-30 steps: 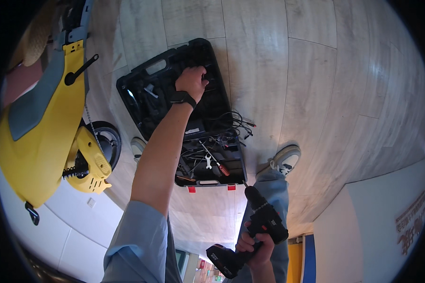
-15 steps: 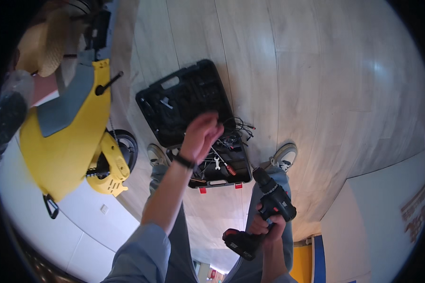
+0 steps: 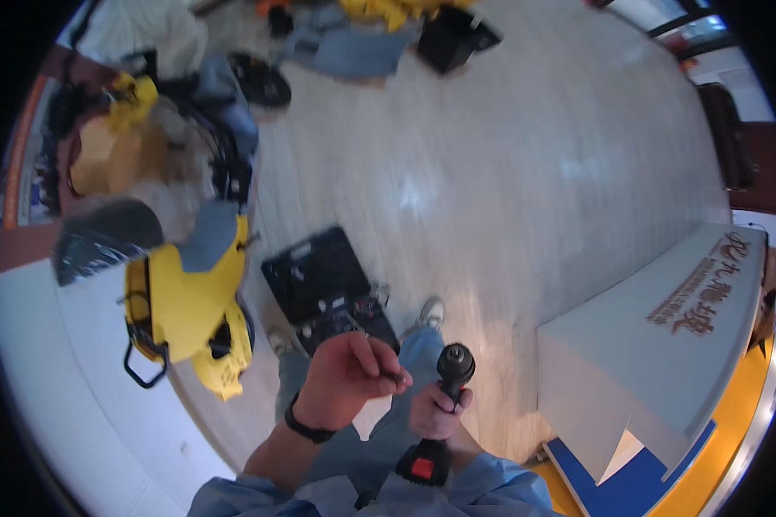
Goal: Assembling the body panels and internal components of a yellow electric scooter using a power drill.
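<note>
A black cordless drill (image 3: 455, 365) stands upright in my right hand (image 3: 434, 415), whose fingers wrap round its grip. Its chuck points up and away from me, and the battery with a red patch shows under the hand. Just left of the drill is my left hand (image 3: 343, 379), a dark band round its wrist. Its fingers are pinched together near the drill; what they hold, if anything, is too small to make out. Beyond the hands the black tool case (image 3: 317, 274) lies open on the floor, its near half holding cables and tools and partly hidden by my left hand.
A yellow and grey scooter-like machine (image 3: 190, 293) stands at the left, beside a white cabinet (image 3: 52, 345). To the right is a white counter (image 3: 647, 345) with a blue and yellow base. Farther off are a black box (image 3: 450, 41) and a grey panel (image 3: 345, 53) on the floor.
My view has tilted up, showing more of the room. The left hand has come back from over the case to beside the drill. The drill now points away, closer to my body's middle.
</note>
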Demonstrator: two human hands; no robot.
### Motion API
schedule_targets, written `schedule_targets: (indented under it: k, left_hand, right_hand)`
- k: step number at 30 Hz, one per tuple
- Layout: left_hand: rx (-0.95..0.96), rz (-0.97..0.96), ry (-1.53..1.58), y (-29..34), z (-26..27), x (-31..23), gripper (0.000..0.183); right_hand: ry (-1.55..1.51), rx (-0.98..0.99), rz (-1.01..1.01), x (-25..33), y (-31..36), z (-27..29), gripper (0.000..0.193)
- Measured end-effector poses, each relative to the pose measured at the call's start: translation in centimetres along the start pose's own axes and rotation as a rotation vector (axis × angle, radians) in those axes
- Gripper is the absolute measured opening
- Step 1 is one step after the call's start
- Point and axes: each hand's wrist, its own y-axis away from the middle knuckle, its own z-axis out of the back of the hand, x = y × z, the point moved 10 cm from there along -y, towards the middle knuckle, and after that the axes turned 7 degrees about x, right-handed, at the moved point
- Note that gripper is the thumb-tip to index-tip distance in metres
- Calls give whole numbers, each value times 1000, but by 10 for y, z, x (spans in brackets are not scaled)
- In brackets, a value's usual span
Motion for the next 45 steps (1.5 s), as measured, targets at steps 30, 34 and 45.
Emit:
schedule_targets:
  k: [30, 34, 45]
  left_hand:
    - [397, -976, -1246, 249, -362, -146, 26]
    - [448, -988, -1260, 256, -371, -145, 25]
    - [539, -967, -1256, 256, -380, -137, 26]
  right_hand:
    - [-11, 521, -744, -286, -136, -165, 30]
    - [-35, 497, -772, -284, -125, -158, 30]
    - [248, -78, -31, -228, -111, -110, 34]
